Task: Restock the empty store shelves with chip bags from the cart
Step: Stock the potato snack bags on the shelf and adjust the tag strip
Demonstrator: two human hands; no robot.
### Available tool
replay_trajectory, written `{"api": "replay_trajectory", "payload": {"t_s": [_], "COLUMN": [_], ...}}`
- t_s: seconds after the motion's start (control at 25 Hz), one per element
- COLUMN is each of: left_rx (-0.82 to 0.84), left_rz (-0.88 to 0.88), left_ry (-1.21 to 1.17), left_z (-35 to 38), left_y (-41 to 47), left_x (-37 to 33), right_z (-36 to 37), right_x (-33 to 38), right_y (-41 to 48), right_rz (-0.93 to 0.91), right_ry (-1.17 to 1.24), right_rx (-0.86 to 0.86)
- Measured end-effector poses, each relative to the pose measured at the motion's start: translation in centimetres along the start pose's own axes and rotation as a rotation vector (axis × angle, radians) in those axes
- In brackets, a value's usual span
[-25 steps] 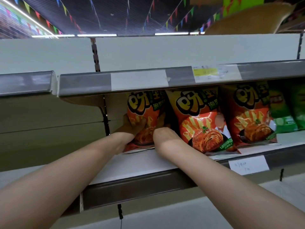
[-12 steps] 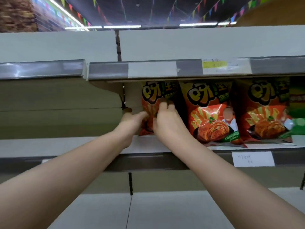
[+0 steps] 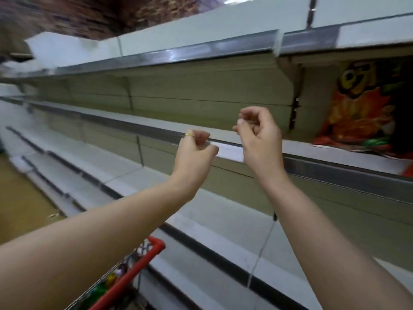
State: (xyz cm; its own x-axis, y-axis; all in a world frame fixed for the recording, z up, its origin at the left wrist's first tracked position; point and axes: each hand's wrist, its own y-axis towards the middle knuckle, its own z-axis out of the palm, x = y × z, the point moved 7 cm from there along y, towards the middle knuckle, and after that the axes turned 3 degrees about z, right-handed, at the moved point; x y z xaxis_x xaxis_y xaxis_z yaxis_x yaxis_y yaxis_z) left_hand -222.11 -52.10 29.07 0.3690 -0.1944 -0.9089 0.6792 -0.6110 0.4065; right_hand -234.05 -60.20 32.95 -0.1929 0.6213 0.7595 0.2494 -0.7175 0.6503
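Now both hands are off the orange chip bag (image 3: 362, 108) they were pressing and pinching half a second ago. They hang in the air in front of the shelf (image 3: 296, 146), touching nothing. The left hand (image 3: 194, 153) has its fingers folded in toward the palm around nothing, with a gold ring (image 3: 189, 134) showing on one finger. The right hand (image 3: 260, 142), at 3 o'clock of the left and a little higher, has its fingers loosely bent and its thumb close to the forefinger. I see nothing between them.

The bag stands upright at the back of the same shelf, at 3 o'clock from the right hand and well apart from it. It sits just right of the shelf bracket, with its bottom edge on the board. The view has swung to the left since the earlier frame, so the other bags that stood beside it are out of sight. A long run of bare lower shelves (image 3: 125, 166) now stretches away toward 9 o'clock.

A white label strip (image 3: 229, 151) on the shelf's front edge shows between the two hands. Down at 7 o'clock the red rim of the cart (image 3: 136, 268) has come into view under the left forearm. Blurred green and yellow packets lie inside its wire basket.
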Motion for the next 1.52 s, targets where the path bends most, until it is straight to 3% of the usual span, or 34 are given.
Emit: {"api": "replay_trajectory", "payload": {"t_s": [0.16, 0.32, 0.52, 0.72, 0.96, 1.2, 1.4, 1.52], "left_rx": [-0.125, -0.288, -0.462, -0.607, -0.737, -0.810, -0.845, -0.840], "left_rz": [-0.039, -0.199, -0.352, -0.477, -0.643, -0.812, -0.888, -0.944], "left_ry": [0.041, 0.032, 0.048, 0.083, 0.100, 0.048, 0.032, 0.013], "left_z": [-8.7, -19.1, -32.7, -42.2, -47.8, -49.9, -50.1, -50.1], "left_y": [0.0, 0.8, 1.4, 0.2, -1.5, -1.9, 0.5, 2.0], "left_x": [3.9, 10.1, 17.4, 22.3, 28.8, 37.0, 44.0, 47.9], "right_z": [9.8, 21.8, 37.4, 48.2, 57.1, 65.0, 72.1, 77.2], "right_x": [0.7, -0.6, -2.8, -5.2, -11.6, -24.1, -32.7, -36.2], "right_y": [-2.7, -5.7, -10.4, -14.9, -18.7, -22.2, -23.6, -24.1], "right_rz": [0.001, 0.070, 0.174, 0.287, 0.358, 0.430, 0.392, 0.249], "right_ry": [0.086, 0.151, 0.211, 0.207, 0.105, -0.169, -0.246, -0.352], "right_rx": [0.206, 0.407, 0.601, 0.756, 0.932, 1.130, 1.237, 1.299]}}
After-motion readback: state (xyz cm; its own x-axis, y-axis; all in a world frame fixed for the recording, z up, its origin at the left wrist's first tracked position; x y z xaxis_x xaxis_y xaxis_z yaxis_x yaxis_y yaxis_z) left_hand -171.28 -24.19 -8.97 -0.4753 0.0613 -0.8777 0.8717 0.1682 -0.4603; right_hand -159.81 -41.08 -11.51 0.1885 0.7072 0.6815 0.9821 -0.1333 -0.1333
